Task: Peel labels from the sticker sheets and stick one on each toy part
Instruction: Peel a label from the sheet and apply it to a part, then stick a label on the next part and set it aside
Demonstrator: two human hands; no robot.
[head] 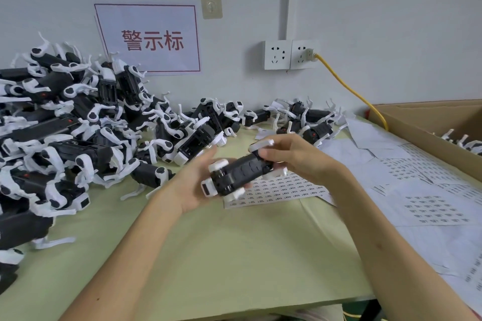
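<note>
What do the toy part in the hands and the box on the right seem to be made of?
The toy part: probably hard moulded plastic, matt black body with smooth white pieces, crisp edges. The box: probably cardboard, dull brown, with a raw folded rim.

Open green tabletop (221, 255) below and nearer than the fingers (271, 150). Left of them, blocked by heaped toy parts (78, 143); right, over flat sticker sheets (430, 206), walled by a cardboard box (430, 114).
</note>
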